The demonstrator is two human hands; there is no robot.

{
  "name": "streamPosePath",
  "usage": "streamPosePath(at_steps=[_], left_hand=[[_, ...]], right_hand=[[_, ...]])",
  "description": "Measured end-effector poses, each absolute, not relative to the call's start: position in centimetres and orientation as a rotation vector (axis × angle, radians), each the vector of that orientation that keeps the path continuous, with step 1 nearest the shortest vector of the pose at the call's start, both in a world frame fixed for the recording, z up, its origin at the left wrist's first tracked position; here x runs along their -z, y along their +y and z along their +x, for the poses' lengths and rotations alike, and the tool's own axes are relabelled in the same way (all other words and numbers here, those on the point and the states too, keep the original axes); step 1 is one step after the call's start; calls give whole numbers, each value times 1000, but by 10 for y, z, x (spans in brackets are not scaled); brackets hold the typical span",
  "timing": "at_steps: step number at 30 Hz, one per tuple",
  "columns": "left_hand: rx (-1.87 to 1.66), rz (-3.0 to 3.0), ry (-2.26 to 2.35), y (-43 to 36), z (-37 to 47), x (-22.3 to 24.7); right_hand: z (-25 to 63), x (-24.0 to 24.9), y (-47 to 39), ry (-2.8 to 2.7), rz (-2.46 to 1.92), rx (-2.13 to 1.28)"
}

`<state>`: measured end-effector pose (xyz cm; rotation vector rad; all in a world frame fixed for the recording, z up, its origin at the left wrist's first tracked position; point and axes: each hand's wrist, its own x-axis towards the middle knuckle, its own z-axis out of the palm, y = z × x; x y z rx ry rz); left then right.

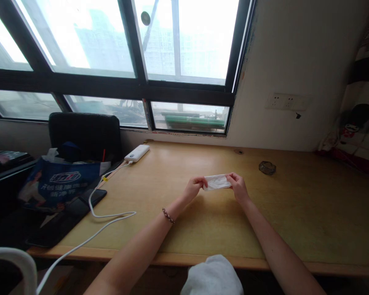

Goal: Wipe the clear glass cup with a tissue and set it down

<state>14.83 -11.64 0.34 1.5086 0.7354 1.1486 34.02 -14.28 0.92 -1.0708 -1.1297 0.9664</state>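
Wooden table (203, 229) under window. Far left of the grip: white power bank (137, 153), its white cable (104, 215), black tablet (66, 221). Right of the grip: small round object (267, 167), possibly an ashtray.

Both hands out over the middle of the wooden desk (295, 213), pinching a small white folded tissue (217, 182) between them: left hand (193, 187) on its left end, right hand (238, 186) on its right end, sheet held just above the surface. Beaded bracelet (168, 216) on the left wrist. White power bank (137, 153) near the far left corner, white cable (110, 213) trailing toward the near left edge. Black phone (94, 196) at the left edge. Small round glass dish (267, 167) toward the far right, well apart from the hands. Blue printed bag (58, 180) left of the desk, beside a black chair (86, 135)
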Motion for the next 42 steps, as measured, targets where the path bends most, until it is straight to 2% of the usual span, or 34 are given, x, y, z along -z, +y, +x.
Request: streamPosePath(at_steps=[9, 17, 25, 42], left_hand=[[-1014, 1476, 621, -123, 146, -8], [-1191, 988, 606, -121, 147, -10], [-681, 1044, 534, -140, 167, -2], [-547, 1381, 587, -138, 163, 4]], right_hand=[[345, -6, -138, -1076, -1116, -708], [336, -20, -149, -1177, -989, -930], [323, -25, -160, -1269, -1016, -961], [327, -12, -152, -1464, -1113, -1204]])
